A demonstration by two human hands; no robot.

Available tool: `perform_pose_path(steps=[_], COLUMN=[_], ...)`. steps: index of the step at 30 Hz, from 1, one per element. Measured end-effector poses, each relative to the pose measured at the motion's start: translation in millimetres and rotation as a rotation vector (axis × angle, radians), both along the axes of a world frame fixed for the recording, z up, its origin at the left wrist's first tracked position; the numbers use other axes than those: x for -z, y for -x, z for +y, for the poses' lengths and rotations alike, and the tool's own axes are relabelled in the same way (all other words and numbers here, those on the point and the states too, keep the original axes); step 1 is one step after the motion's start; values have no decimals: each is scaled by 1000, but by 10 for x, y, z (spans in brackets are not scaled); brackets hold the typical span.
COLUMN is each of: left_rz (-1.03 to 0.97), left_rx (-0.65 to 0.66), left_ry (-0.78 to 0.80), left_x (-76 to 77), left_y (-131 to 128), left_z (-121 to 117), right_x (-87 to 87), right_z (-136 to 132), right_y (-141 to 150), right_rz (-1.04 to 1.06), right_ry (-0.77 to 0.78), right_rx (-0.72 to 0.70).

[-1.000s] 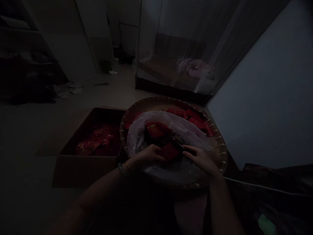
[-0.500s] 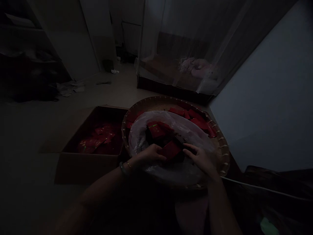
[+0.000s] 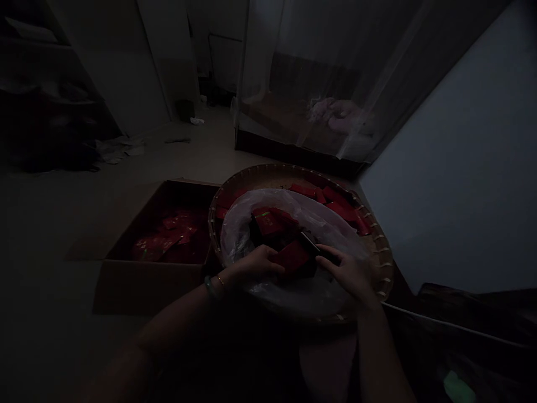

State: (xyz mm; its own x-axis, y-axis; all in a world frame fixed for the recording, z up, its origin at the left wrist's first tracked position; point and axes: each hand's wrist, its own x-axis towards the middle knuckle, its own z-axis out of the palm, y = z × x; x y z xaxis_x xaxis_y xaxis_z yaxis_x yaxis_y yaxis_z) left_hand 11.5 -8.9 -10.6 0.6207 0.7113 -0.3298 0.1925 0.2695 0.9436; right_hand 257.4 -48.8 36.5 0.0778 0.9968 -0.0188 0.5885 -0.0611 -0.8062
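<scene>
My left hand [image 3: 262, 261] is closed on a red envelope [image 3: 291, 256], its thumb lying along the near edge. In my right hand [image 3: 346, 274] is a dark flat object with a pale edge [image 3: 310, 242], pinched between thumb and fingers just right of the envelope. It is too dark to tell its kind. Both hands are over a clear plastic bag [image 3: 289, 204] spread open on a round woven bamboo tray [image 3: 385, 257]. Inside the bag, beyond my hands, lie more red envelopes [image 3: 268, 222].
Loose red envelopes [image 3: 342, 210] lie on the tray's far right side. To the left stands an open cardboard box [image 3: 151, 285] holding red packets [image 3: 163, 240]. A wall [image 3: 461, 184] rises at right, and a netted bed [image 3: 293, 123] is behind. A pale cord [image 3: 453, 324] runs at lower right.
The dark flat object in my right hand has tilted, so its pale edge now shows. My right hand has shifted very slightly; my left hand stays on the red envelope.
</scene>
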Motion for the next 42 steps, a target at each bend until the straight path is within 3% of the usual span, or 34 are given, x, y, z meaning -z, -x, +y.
perform_pose_path(steps=[4, 8, 12, 17, 21, 27, 31, 33, 34, 38, 40, 42], left_rz=[-39, -78, -78, -41, 23, 31, 7, -43, -85, -311, -337, -264], left_rx=[-70, -176, -124, -21, 67, 67, 79, -21, -134, -747, -855, -816], left_ry=[-3, -48, -78, -132, -203, -214, -169, -159, -172, -253, -273, -292], left_x=[-23, -47, -7, 10, -53, -50, -13, -19, -29, -93, -113, -115], left_y=[30, 74, 82, 77, 110, 137, 126, 136, 149, 250, 297, 314], left_z=[46, 81, 85, 61, 30, 17, 28, 35, 41, 90, 134, 198], right_x=[25, 205, 328, 68, -99, -47, 22, 54, 71, 153, 206, 259], right_z=[-28, -76, -83, 25, 190, 294, 318, 339, 349, 384, 400, 415], right_y=[-217, -287, -180, 186, 575, 722, 613, 556, 532, 492, 496, 504], right_rz=[-39, -132, -256, -185, -233, -233, -43, 104, 177, 367, 379, 356], right_ry=[51, 122, 136, -106, -270, -326, -231, -155, -119, -47, -36, -10], right_rx=[-44, -135, -168, -37, -79, -67, -36, -17, -11, -15, -28, -45])
